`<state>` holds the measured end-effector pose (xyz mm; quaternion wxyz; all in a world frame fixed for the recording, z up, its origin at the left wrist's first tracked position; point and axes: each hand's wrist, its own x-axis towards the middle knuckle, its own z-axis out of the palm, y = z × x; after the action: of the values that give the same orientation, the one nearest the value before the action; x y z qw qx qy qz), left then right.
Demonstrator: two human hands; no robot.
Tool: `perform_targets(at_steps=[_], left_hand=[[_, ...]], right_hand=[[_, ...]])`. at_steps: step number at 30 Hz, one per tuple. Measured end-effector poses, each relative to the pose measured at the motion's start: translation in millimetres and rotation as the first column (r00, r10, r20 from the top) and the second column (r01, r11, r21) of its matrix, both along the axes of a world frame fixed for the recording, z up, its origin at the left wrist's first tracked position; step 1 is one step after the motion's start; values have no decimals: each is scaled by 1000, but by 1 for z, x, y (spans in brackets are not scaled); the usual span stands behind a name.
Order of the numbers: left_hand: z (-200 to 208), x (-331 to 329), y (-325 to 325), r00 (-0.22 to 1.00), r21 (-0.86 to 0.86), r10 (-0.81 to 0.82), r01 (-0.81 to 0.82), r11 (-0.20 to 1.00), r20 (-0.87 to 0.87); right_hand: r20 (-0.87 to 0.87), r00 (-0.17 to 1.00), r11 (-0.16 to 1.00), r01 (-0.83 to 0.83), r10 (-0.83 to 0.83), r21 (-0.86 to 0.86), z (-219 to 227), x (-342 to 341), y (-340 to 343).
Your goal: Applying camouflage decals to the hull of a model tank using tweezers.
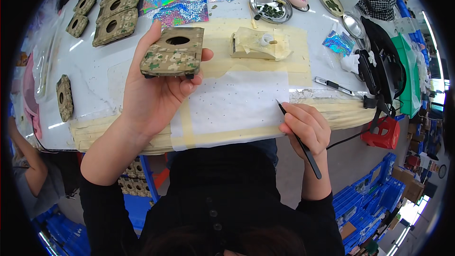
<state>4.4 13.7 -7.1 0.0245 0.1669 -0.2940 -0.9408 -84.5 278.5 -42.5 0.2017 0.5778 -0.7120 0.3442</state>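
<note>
My left hand (pixel 159 90) holds up a camouflage model tank hull (pixel 173 59) with a round dark hole in its top. The fingers wrap behind the part, the thumb along its left side. In my right hand (pixel 308 128) is a pair of black tweezers (pixel 303 147), tips pointing up and left over a white sheet (pixel 237 99). Tiny dark specks are scattered on that sheet. Beyond it a block wrapped in cream masking tape (pixel 260 43) carries a small whitish cup with a stick in it.
Several more camouflage hulls (pixel 116 26) stand at the far left, one (pixel 65 97) nearer. A metal dish (pixel 271 7) with green bits lies at the back. A utility knife (pixel 334 85), a black bag (pixel 386 61) and shiny holographic pouches (pixel 339 41) are around the right side.
</note>
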Motion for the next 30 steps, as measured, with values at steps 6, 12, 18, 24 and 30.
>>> perform_targets(at_steps=[6,12,18,24,30], left_hand=[[1,1,-1,1000,2,-10,10,1000,-3],[-1,0,-1,1000,-7,-12,12,1000,-9],[0,1,-1,1000,-7,-15,15,1000,-14],[0,1,-1,998,19,-43,44,999,-41],[4,4,3,998,58,-41,44,997,-46]], right_hand=[[7,1000,1000,4,-4,-21,0,0,0],[276,961,995,25,3,-98,1,0,0],[605,796,985,123,-24,-121,0,2,4],[889,458,943,293,7,-159,14,4,-1],[970,239,930,343,53,-135,27,-7,-10]])
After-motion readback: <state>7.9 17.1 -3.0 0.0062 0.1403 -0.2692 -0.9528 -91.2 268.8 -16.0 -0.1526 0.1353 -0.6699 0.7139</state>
